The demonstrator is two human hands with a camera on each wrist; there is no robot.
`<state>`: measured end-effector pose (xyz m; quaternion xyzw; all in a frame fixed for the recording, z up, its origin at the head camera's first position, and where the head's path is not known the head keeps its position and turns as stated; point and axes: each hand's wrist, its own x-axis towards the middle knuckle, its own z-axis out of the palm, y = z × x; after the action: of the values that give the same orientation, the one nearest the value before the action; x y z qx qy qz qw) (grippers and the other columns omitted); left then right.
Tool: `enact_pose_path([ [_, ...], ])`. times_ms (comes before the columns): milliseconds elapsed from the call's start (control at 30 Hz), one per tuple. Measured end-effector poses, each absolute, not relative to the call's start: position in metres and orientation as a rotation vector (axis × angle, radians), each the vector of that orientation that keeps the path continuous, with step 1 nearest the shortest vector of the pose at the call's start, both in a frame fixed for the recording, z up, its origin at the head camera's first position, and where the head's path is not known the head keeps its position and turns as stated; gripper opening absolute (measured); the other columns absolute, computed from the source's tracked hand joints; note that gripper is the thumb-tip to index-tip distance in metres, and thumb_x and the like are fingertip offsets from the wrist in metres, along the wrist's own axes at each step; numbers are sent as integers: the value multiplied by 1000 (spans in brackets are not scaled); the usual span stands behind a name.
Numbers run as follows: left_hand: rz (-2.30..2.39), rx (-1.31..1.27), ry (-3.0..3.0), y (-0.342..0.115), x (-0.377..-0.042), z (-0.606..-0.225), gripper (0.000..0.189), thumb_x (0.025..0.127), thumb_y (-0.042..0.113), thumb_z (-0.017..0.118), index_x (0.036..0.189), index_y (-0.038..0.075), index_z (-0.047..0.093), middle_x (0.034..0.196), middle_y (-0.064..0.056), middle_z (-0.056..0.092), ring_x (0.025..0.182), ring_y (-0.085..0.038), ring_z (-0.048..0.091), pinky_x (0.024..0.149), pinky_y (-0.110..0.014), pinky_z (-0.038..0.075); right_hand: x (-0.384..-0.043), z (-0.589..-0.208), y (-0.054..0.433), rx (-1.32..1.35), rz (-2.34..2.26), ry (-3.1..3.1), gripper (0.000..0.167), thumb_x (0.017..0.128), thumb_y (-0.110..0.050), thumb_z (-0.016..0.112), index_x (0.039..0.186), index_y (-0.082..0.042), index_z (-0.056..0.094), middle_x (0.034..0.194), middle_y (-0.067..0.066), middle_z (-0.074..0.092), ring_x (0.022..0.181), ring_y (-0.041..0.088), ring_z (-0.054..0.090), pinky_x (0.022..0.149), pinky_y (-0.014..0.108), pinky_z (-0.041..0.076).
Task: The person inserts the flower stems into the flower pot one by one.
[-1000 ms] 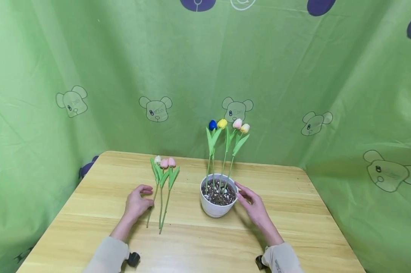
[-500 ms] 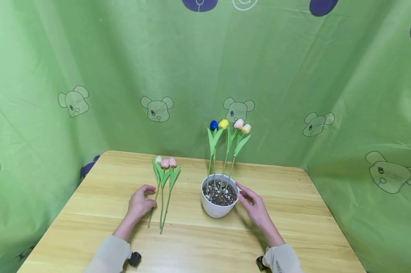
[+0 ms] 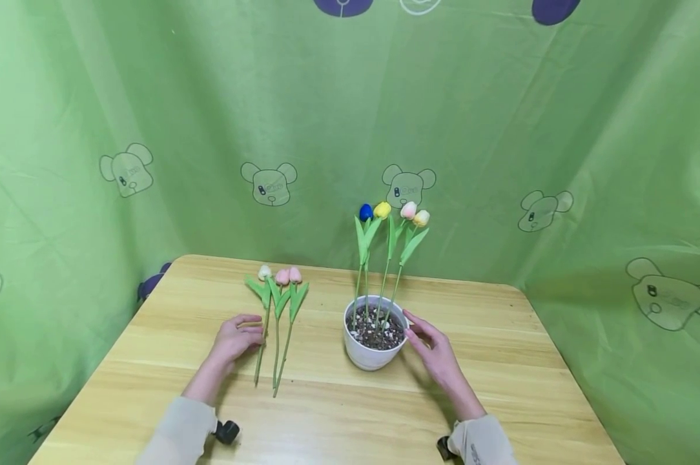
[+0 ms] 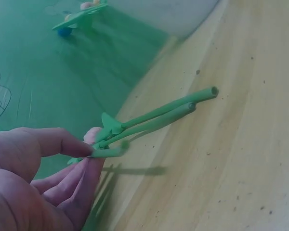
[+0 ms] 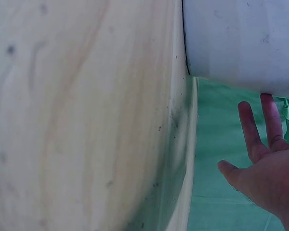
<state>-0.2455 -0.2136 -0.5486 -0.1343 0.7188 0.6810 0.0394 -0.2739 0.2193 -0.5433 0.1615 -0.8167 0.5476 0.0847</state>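
My left hand (image 3: 234,339) pinches the green stem of a white artificial tulip (image 3: 265,273) between thumb and fingertips, low over the table. In the left wrist view, that pinched stem (image 4: 108,152) shows beside two other stems. Just right of it lie two pink tulips (image 3: 288,276), side by side and apart from the hand. My right hand (image 3: 434,352) touches the right rim of a white pot (image 3: 369,357) with fairly straight fingers. Dark soil (image 3: 376,337) fills the pot, and a blue tulip (image 3: 366,212), a yellow one (image 3: 381,210), a pink one (image 3: 408,210) and a cream-yellow one (image 3: 421,218) stand in it.
Beneath everything is a light wooden table (image 3: 327,426) with rounded far corners. A green curtain (image 3: 327,97) printed with bear heads hangs close behind its far edge and along both sides. Small dark specks dot the tabletop.
The white tulip has turned in my left hand; its leaves now spread wider and its bloom sits farther left, apart from the pink ones. My right hand stays at the pot.
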Motion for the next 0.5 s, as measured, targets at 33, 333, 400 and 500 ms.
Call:
enact_pose_path([
  [33, 2086, -404, 2190, -214, -245, -549, 58, 86, -11, 69, 141, -6, 54, 133, -31, 64, 102, -28, 73, 85, -34, 65, -273, -543, 219, 483, 1636, -2428, 42, 102, -10, 65, 143, -2, 59, 114, 25, 72, 103, -1, 65, 97, 12, 49],
  [333, 2100, -381, 2148, -212, -245, -550, 57, 87, -12, 68, 142, -2, 56, 130, -25, 66, 97, -25, 73, 82, -33, 66, -272, -541, 219, 475, 1637, -2433, 42, 102, -11, 65, 142, -1, 58, 115, 26, 72, 104, 2, 65, 96, 11, 49],
  [400, 2109, -364, 2159, -211, -244, -549, 58, 88, -12, 68, 143, -1, 55, 132, -24, 64, 97, -25, 72, 83, -33, 65, -271, -540, 219, 472, 1634, -2438, 43, 102, -12, 65, 143, -2, 58, 116, 25, 72, 105, 3, 66, 97, 12, 50],
  [500, 2120, -329, 2191, -211, -243, -546, 58, 90, -9, 67, 145, 0, 53, 134, -24, 61, 98, -25, 70, 83, -33, 65, -270, -539, 219, 477, 1631, -2438, 44, 102, -11, 65, 144, -1, 57, 116, 24, 73, 105, 2, 65, 99, 15, 50],
])
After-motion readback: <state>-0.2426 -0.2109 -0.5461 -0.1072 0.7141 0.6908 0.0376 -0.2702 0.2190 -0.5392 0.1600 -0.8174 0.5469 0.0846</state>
